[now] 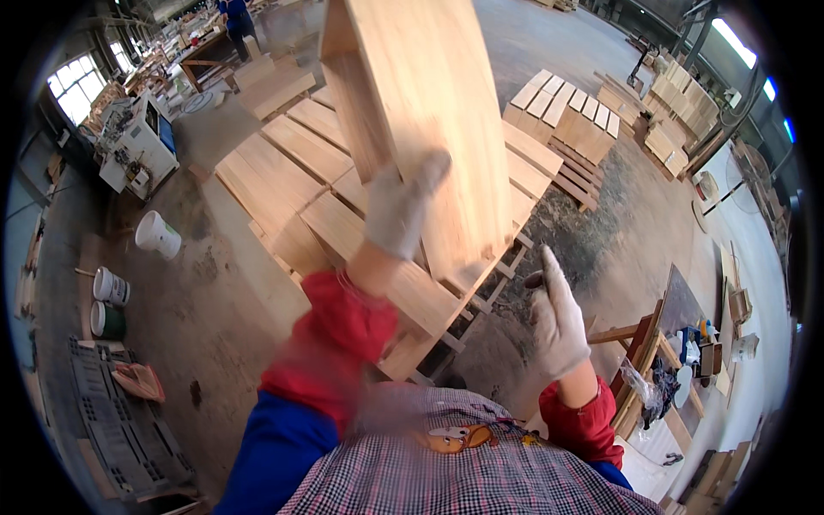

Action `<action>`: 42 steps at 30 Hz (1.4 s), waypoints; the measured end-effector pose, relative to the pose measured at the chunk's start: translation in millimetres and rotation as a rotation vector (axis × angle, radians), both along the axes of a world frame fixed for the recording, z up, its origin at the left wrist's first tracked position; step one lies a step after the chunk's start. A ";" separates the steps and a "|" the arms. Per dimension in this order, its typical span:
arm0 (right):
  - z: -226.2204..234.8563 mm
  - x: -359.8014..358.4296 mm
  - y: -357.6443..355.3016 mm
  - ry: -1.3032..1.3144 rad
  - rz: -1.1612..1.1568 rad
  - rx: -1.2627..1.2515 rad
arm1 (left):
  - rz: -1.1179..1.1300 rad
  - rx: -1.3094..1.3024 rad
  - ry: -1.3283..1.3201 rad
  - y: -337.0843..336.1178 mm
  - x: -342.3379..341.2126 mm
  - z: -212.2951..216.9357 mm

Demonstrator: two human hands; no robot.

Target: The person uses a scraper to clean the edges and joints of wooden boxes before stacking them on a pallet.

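Note:
A pale wooden box stands tilted up in front of me, its broad smooth side toward me and its hollow inside partly showing at the left. My left hand, in a whitish work glove with a dark-tipped thumb, grips the box's near left edge. Beneath and around it, several similar wooden pieces lie in rows as a stack on a pallet. My right hand, also gloved, is held in the air to the right of the stack, fingers stretched out, touching nothing.
Another stack of wooden pieces sits on a pallet beyond, to the right. A cluttered workbench stands near on the right. White buckets and a grey plastic pallet are at the left, with a machine behind. Far off stands a person.

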State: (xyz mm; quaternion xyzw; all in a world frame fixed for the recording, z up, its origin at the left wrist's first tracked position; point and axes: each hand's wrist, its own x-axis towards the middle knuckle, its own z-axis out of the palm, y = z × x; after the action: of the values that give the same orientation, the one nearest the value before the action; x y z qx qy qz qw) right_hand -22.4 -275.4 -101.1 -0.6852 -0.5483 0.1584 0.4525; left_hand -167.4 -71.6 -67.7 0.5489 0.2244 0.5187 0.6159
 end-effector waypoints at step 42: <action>2.8 -72.8 34.3 -0.211 0.150 0.051 | 0.022 -0.185 -0.206 10.4 6.5 23.0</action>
State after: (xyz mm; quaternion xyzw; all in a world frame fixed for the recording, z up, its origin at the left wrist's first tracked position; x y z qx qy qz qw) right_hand -95.2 -241.1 -98.3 -0.6433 -0.6464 0.1049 0.3967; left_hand -160.9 -61.3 -44.8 0.4312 0.2127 0.5563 0.6778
